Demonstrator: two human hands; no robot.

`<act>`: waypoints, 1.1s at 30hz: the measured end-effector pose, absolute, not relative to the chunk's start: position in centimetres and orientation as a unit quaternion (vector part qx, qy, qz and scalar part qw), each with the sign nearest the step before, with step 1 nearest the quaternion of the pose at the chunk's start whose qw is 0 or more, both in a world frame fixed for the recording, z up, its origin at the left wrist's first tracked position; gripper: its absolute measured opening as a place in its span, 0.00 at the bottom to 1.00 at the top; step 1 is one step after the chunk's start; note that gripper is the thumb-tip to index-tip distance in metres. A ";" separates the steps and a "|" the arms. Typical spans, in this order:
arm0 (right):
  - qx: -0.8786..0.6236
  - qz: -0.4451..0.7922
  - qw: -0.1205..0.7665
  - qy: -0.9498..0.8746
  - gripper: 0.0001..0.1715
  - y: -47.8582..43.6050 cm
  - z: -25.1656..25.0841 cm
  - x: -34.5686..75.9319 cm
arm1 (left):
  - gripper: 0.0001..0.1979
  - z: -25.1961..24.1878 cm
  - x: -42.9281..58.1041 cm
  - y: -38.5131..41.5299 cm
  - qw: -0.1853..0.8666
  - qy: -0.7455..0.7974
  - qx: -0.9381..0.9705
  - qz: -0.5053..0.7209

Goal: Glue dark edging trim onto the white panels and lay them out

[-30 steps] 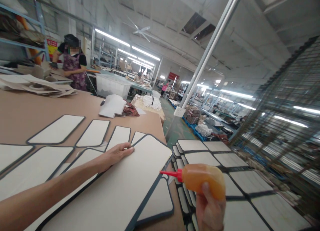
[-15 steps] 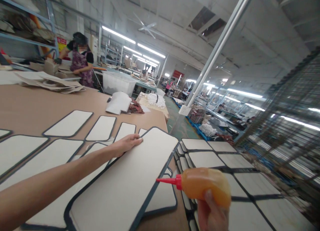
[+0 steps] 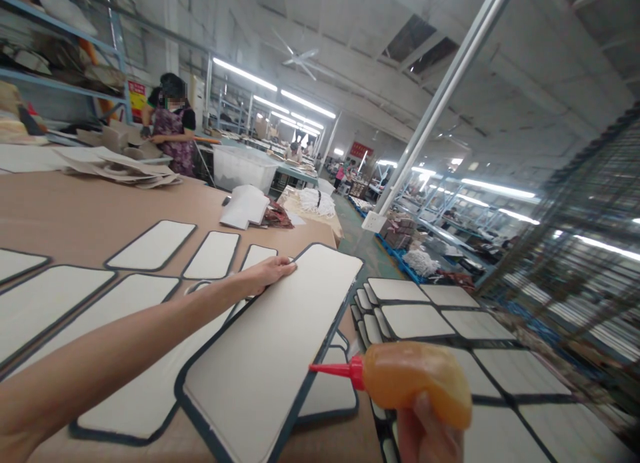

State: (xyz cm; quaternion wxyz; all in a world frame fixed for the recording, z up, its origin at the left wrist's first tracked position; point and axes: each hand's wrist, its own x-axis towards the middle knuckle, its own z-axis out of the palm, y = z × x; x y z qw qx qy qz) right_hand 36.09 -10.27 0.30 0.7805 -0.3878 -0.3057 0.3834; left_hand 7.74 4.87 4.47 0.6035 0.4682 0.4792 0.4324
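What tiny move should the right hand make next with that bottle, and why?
Probably slide the bottle and its red nozzle slightly along the panel's dark edge, toward its nearer end. The tip sits at or very near that edge, partway along, with more edge ahead, and the left hand grips the panel's opposite side.

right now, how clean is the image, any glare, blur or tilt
In the head view, the ceiling lights burn out white, the wire mesh looks smeared, the pole slants, and the bottle and held panel look clearer.
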 end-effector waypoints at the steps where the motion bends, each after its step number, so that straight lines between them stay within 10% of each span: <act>1: -0.386 0.383 0.780 -0.312 0.22 -10.3 0.1 36.2 | 0.18 4.6 7.8 5.0 0.604 0.479 0.469 0.430; 33: -0.437 0.351 0.768 -0.311 0.38 -12.2 -1.6 36.3 | 0.09 5.1 7.2 8.0 0.592 0.519 0.390 0.476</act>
